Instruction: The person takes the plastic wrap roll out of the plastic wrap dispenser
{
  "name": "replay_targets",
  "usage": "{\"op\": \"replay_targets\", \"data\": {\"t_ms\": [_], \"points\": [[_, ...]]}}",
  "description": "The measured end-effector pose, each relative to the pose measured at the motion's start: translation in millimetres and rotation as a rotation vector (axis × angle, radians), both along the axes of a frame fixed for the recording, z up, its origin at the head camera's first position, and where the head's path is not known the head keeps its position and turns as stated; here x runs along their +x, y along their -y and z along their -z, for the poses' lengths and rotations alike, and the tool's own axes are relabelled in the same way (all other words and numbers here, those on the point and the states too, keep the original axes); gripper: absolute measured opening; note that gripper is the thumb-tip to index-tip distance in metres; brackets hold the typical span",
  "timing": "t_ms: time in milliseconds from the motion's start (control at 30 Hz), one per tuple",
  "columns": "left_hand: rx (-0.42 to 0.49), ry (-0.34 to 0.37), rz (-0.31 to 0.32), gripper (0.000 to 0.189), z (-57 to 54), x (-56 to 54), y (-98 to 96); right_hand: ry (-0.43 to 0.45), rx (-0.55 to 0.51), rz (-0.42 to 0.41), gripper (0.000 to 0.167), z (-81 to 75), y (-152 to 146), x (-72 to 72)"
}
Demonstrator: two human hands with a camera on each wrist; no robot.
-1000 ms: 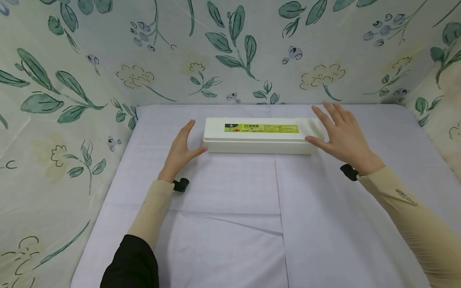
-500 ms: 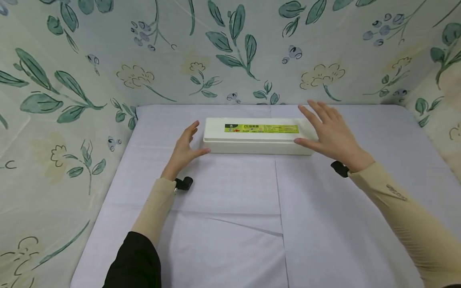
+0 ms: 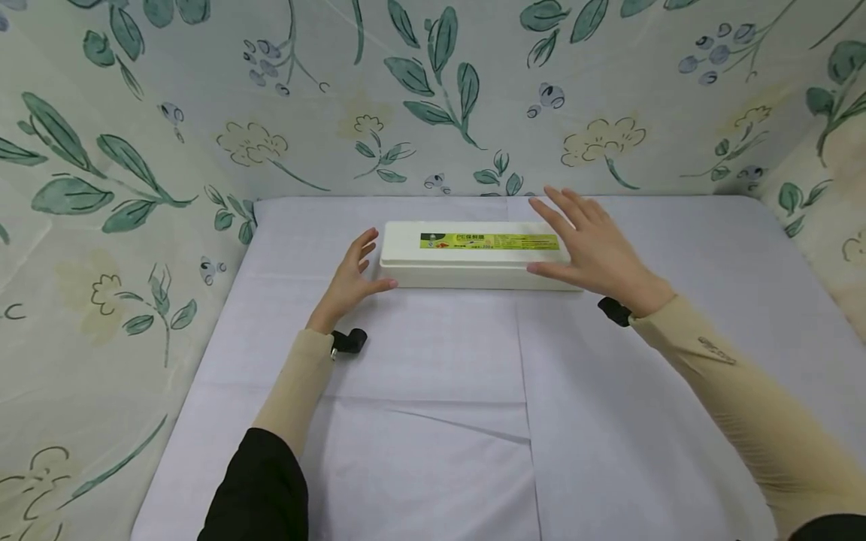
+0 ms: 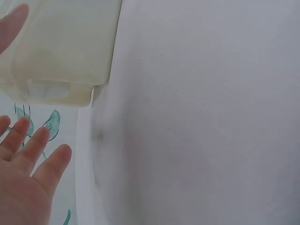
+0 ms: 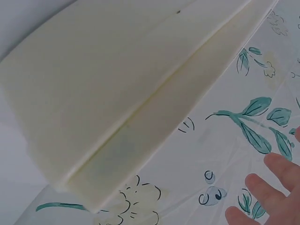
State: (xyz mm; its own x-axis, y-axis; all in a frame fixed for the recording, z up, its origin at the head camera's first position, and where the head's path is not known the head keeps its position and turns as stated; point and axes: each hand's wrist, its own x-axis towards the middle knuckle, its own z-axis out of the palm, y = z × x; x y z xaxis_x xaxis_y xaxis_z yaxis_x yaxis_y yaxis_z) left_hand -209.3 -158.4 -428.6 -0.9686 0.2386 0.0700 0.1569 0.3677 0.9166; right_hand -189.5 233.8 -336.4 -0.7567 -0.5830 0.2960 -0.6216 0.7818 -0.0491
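Observation:
A long white cling film box lies crosswise on the table, its lid bearing a yellow-green label. My left hand is at the box's left end, thumb and fingers spread apart; whether the thumb touches the box I cannot tell. Over the right end hovers my right hand, fingers extended, hiding that end. In the left wrist view, a gap shows between the fingers of my left hand and the box end. The right wrist view has my right hand's fingertips apart from the box.
A white cloth with creases covers the table. Floral fabric hangs behind the far edge and along both sides. Small black wrist cameras are worn on the wrists.
My right hand has moved left across the right end of the box. The left hand has shifted slightly right, toward the left end. The box stays in place.

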Motion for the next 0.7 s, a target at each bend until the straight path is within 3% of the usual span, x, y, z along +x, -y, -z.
{"op": "replay_targets", "data": {"t_ms": [500,700], "points": [[0.091,0.062,0.062,0.101,6.9,-12.3,1.5,0.053,-0.030,-0.095,0.097,4.3,21.0,-8.7],[0.123,0.126,0.083,0.099,8.5,-15.8,1.6,0.109,-0.063,-0.128,0.099,8.2,31.2,-12.7]]}}
